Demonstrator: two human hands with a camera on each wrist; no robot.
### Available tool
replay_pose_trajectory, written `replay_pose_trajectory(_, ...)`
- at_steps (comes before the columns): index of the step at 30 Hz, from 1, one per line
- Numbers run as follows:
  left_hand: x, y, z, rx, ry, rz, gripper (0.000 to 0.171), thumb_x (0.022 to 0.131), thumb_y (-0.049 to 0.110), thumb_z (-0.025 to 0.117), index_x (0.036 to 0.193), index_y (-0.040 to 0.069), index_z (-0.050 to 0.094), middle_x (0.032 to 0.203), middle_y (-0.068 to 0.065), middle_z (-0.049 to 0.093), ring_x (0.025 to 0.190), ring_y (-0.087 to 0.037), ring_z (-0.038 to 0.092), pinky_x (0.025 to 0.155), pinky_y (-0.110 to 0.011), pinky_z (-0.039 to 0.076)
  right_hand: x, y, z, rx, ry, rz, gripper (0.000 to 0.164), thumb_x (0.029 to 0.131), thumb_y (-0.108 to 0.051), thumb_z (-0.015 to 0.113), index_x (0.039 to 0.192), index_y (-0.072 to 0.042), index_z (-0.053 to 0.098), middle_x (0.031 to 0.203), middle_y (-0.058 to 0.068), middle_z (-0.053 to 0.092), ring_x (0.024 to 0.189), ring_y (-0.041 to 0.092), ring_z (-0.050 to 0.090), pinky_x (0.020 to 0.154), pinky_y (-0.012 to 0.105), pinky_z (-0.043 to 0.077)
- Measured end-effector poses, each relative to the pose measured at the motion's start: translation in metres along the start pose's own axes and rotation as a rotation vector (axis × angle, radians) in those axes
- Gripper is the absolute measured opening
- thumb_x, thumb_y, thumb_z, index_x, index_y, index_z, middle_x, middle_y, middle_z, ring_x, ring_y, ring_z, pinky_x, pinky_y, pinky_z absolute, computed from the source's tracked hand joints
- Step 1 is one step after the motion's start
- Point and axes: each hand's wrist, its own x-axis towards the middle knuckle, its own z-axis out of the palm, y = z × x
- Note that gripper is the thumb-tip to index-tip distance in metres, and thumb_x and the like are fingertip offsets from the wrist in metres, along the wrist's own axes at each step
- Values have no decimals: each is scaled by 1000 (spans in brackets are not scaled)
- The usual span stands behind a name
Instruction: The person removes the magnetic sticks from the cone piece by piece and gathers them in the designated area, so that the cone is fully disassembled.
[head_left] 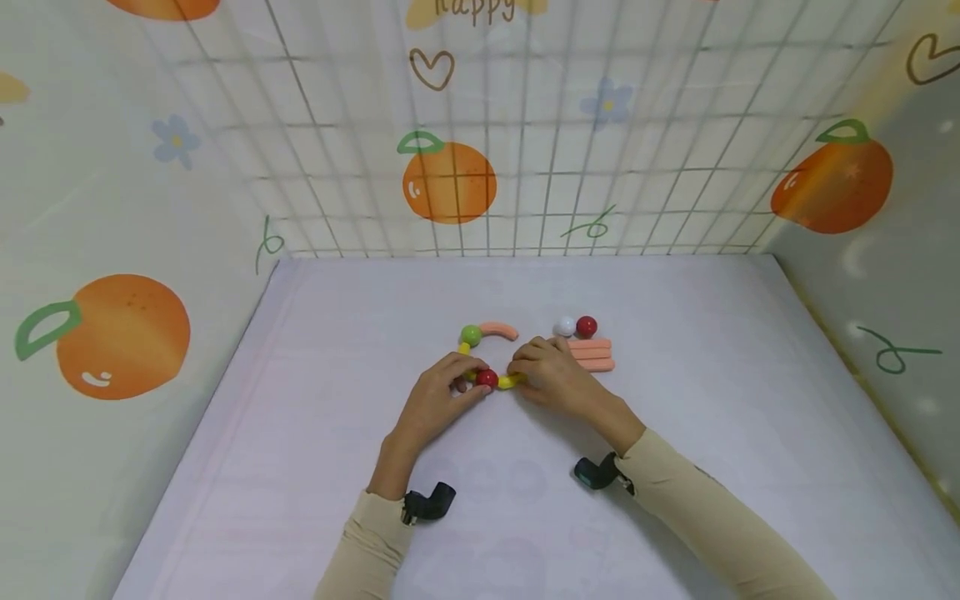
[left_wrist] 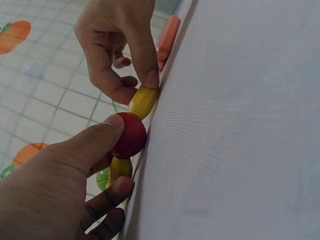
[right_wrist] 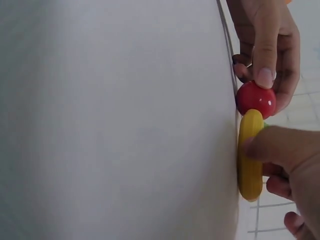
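Thumb and fingers of my left hand [head_left: 438,400] grip a red ball [head_left: 487,379] low over the table. My right hand [head_left: 562,379] pinches a yellow rod [right_wrist: 251,175], whose end meets the ball's right side. On the ball's other side another yellow piece [left_wrist: 120,169] runs past the left fingertips, partly hidden by them. From there, a yellow rod [head_left: 464,347] leads up to a green ball [head_left: 470,335], with a curved pink rod [head_left: 498,330] at its right. Together these pieces form an open, bent chain.
Beyond my right hand several pink rods [head_left: 596,354] lie side by side, partly covered by it. A white ball [head_left: 565,326] and a second red ball [head_left: 587,326] sit just behind them. A wire grid [head_left: 525,192] under printed sheeting backs the pale table [head_left: 300,400].
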Motion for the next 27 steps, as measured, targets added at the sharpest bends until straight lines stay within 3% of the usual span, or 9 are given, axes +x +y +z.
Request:
replay_pose_trajectory(5,2,-2,0,-11,-7,-31,31,89,33,78,117,25,70,112,12,62,83,-10,58,72,-26,49,-2,2,-3,-63,16,32,19,79,-18,83,97,-15,76,101,-2,67,102,21,55,82,40,36)
replay_pose_trajectory(14,1,-3,0,-10,-19,-59,32,89,35,77,118,26,70,113,15,61,84,-8,57,73,-27,49,-15,4,-30,28,150,93,16,80,-18,81,95,-15,77,97,-3,69,95,19,56,83,43,35)
replay_pose_trajectory(27,1,-3,1,-18,-13,-69,33,88,36,77,119,27,70,114,15,61,86,-10,57,74,-29,49,-49,15,-48,2,191,115,24,76,-13,85,98,-11,77,99,-1,71,95,22,58,82,45,34)
